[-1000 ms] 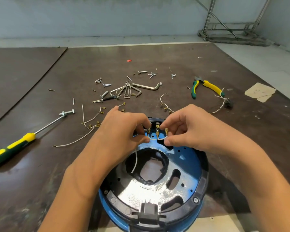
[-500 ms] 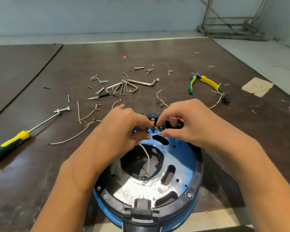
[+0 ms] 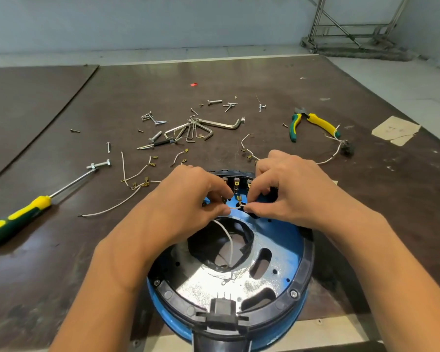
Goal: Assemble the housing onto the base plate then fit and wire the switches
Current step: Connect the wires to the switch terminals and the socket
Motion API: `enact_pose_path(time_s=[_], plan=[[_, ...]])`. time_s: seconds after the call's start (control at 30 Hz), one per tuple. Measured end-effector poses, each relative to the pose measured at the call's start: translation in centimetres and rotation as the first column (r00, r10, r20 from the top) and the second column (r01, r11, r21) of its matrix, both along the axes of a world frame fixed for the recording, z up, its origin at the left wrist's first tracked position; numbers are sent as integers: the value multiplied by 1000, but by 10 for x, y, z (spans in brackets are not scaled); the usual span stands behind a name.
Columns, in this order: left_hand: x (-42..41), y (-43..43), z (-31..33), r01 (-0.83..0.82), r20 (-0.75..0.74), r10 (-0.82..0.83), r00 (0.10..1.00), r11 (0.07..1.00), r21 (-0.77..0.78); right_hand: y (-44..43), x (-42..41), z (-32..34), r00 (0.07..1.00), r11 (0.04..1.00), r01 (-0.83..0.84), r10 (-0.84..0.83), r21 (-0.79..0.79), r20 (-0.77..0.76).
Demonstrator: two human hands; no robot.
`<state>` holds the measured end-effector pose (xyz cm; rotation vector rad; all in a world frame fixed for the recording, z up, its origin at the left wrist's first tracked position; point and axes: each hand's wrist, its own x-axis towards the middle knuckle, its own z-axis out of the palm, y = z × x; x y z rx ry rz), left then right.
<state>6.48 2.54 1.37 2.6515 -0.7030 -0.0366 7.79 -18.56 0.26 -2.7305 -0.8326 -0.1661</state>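
A round blue housing point(image 3: 287, 240) with a black rim and shiny metal base plate point(image 3: 206, 283) lies on the table in front of me. At its far edge sits a black switch block point(image 3: 235, 177) with brass terminals. My left hand point(image 3: 188, 199) and my right hand point(image 3: 290, 191) meet just below that block, each pinching an end of a short white wire point(image 3: 235, 206) with brass connectors. A longer white wire point(image 3: 228, 240) hangs from my left fingers into the central hole. A black plug socket point(image 3: 222, 309) sits on the near rim.
Loose white wires with brass terminals point(image 3: 137, 174), screws and hex keys point(image 3: 196, 129) lie beyond the hands. A yellow-green screwdriver point(image 3: 18, 219) rests at left, yellow-green pliers point(image 3: 313, 123) at right. Cardboard scraps point(image 3: 394, 129) lie far right.
Both hands have stayed at the switch block, shifting slightly down and toward me while working the short wire. The view has tilted, so the housing sits lower in frame.
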Motion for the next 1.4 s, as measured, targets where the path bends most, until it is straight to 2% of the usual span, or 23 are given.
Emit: enact_pose_path(time_s=[0.13, 0.23, 0.33, 0.57, 0.73, 1.03, 1.17, 1.4], plan=[[2, -1, -3, 4, 12, -5, 1000, 997, 80, 2, 2, -2, 996, 997, -52, 56, 51, -74], [4, -4, -8, 38, 99, -53, 994, 987, 155, 1, 5, -6, 998, 996, -45, 49, 79, -49], [6, -7, -12, 43, 175, -71, 982, 986, 161, -1, 7, -9, 995, 992, -42, 53, 115, -89], [8, -8, -13, 49, 37, -51, 998, 997, 57, -4, 11, -13, 982, 951, 10, 49, 309, -184], [10, -10, -16, 7, 20, -8, 1000, 997, 71, -5, 13, -17, 953, 960, 90, -6, 263, -303], [5, -10, -13, -13, -38, 15, 999, 998, 57, -7, 9, -15, 955, 958, 91, -7, 273, -296], [0, -9, -8, -16, -65, 19, 998, 999, 42, -6, 3, -12, 980, 959, 39, 18, 281, -198], [-7, -8, -4, -10, -66, 11, 998, 1000, 5, -8, -12, -13, 987, 961, 47, -2, 273, -162]])
